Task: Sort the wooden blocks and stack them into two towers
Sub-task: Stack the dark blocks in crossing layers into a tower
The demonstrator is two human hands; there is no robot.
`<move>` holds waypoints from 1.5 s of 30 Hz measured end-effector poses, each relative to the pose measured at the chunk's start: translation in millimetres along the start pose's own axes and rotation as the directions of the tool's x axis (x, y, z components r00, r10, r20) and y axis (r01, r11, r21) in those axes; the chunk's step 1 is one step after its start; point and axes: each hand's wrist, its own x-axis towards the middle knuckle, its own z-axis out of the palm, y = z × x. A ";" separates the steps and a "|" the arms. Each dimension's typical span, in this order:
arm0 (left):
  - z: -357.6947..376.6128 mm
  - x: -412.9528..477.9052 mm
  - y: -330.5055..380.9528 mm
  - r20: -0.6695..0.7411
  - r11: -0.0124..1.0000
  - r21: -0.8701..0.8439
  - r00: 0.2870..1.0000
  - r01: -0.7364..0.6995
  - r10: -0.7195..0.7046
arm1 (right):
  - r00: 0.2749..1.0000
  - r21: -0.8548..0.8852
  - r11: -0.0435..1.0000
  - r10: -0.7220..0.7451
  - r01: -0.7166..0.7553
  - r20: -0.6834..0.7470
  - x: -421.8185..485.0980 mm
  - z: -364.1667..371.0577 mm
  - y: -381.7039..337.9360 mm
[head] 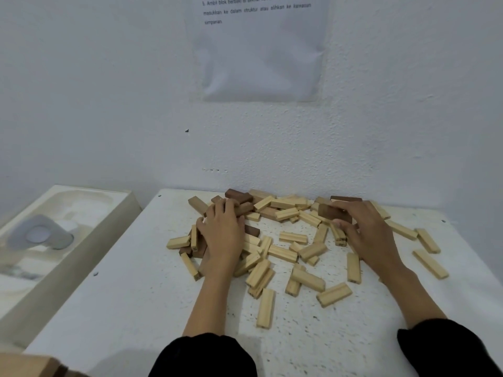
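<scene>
Several pale wooden blocks (283, 253) and a few dark brown blocks (239, 195) lie scattered in a loose pile on the white speckled table (141, 295). My right hand (367, 235) pinches a dark brown block (330, 212) between thumb and fingers, lifted slightly above the pile at the right. My left hand (224, 229) lies palm down over the left part of the pile, fingers curled over a dark brown block (243, 208); whether it grips that block is unclear. No tower stands anywhere.
The white wall rises right behind the table, with a printed sheet (258, 47) taped on it. A beige box (54, 240) with white moulded packing sits to the left, below table level. A cardboard corner (30, 365) shows at bottom left.
</scene>
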 end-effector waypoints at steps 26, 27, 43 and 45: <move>-4.0 36.7 -16.7 0.134 0.968 -0.140 0.964 -0.210 0.228 | 0.999 -0.002 1.000 -0.017 0.018 0.039 2.2 2.5 4.1; -5.3 37.1 -17.9 0.137 0.965 -0.175 0.966 -0.197 0.221 | 0.999 0.001 1.000 -0.015 0.015 0.036 2.1 2.1 3.7; -27.6 32.1 -0.9 0.079 0.979 -0.168 0.988 -0.115 0.129 | 0.993 -0.037 0.999 0.015 -0.020 -0.114 0.0 1.1 -8.8; -33.9 30.6 6.1 0.010 0.971 -0.172 0.986 -0.165 0.169 | 0.986 -0.023 0.999 0.037 -0.041 -0.162 -2.9 4.3 -20.7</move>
